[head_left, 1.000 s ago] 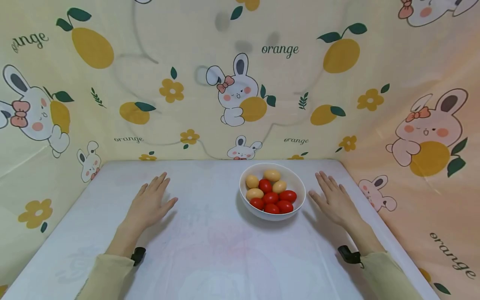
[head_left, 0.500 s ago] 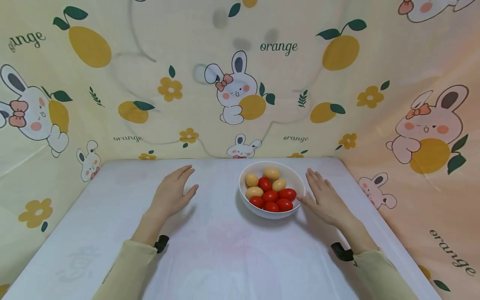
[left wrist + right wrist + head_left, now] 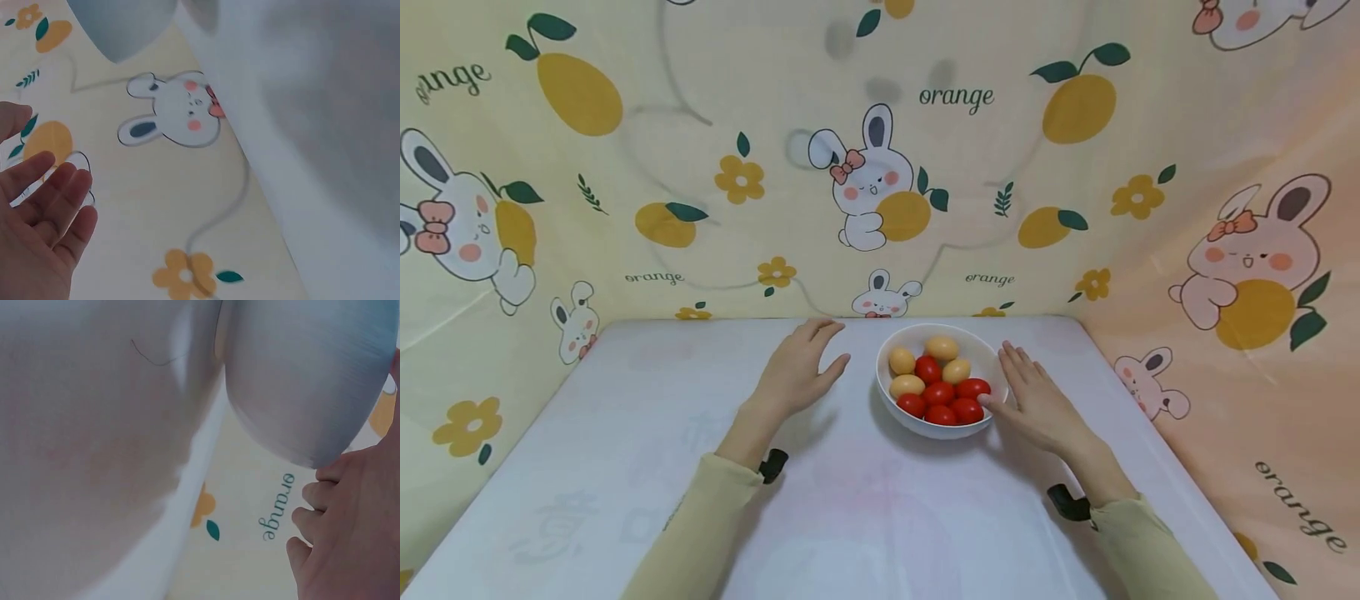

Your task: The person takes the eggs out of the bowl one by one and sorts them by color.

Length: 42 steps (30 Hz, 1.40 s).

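A white bowl [image 3: 942,430] sits on the table right of centre, holding several glossy red oval pieces [image 3: 939,392] and several tan egg-shaped ones [image 3: 907,386]. My right hand [image 3: 1041,408] is at the bowl's right side, its fingers nearly straight and the thumb over the rim. The right wrist view has that hand's fingertips [image 3: 306,515] close against the bowl wall [image 3: 306,381]; firm contact cannot be told. To the left of the bowl, my left hand [image 3: 797,371] hovers apart from it with relaxed fingers and nothing in them, as the left wrist view [image 3: 47,212] also has it.
The white-covered table [image 3: 850,517] ends at a printed cloth backdrop [image 3: 745,100] with rabbits and oranges, which also rises at both sides. A dark wrist camera [image 3: 772,465] is worn on the left wrist, another dark camera [image 3: 1069,502] on the right.
My left hand has moved rightward across the table toward the bowl. My right hand has shifted left until its thumb lies over the bowl's rim. The bowl has stayed in place.
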Motion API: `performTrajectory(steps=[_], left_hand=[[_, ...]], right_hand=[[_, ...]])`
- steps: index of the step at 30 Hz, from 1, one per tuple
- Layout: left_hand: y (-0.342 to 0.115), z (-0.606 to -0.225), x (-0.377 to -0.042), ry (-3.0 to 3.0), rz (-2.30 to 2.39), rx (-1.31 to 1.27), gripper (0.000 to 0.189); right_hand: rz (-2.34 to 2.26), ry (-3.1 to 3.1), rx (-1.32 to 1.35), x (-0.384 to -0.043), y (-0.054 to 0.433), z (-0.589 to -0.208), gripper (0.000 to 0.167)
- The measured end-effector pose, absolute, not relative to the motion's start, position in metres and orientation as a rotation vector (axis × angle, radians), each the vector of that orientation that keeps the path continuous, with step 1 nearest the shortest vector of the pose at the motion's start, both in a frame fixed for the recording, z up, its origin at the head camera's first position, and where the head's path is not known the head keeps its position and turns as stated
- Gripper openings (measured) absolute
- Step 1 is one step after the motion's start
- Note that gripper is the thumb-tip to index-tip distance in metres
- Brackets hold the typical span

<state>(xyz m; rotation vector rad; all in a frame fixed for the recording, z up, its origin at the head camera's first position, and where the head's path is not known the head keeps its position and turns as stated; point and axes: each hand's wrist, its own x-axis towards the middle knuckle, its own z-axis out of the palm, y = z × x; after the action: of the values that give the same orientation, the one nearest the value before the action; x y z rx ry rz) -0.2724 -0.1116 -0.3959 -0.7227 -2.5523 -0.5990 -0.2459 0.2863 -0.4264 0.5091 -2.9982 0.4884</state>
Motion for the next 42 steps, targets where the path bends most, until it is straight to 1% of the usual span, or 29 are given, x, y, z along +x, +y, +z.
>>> performTrajectory(steps=[13, 26, 38, 42], left_hand=[[-0.062, -0.386, -0.290, -2.575, -0.581, -0.982, 0.049], [-0.009, -0.381, -0.309, -2.671, -0.553, -1.386, 0.043], [0.017, -0.387, -0.328, -2.840, -0.443, -1.703, 0.036], [0.023, -0.391, -0.331, -2.844, -0.401, -1.755, 0.033]], right_hand=[[0.502, -3.010, 0.514, -0.248, 0.284, -0.432, 0.096], [0.512, -3.001, 0.526, -0.249, 0.286, -0.435, 0.094], [0.535, -3.008, 0.521, -0.247, 0.285, -0.433, 0.093], [0.541, -3.004, 0.513, -0.248, 0.284, -0.434, 0.093]])
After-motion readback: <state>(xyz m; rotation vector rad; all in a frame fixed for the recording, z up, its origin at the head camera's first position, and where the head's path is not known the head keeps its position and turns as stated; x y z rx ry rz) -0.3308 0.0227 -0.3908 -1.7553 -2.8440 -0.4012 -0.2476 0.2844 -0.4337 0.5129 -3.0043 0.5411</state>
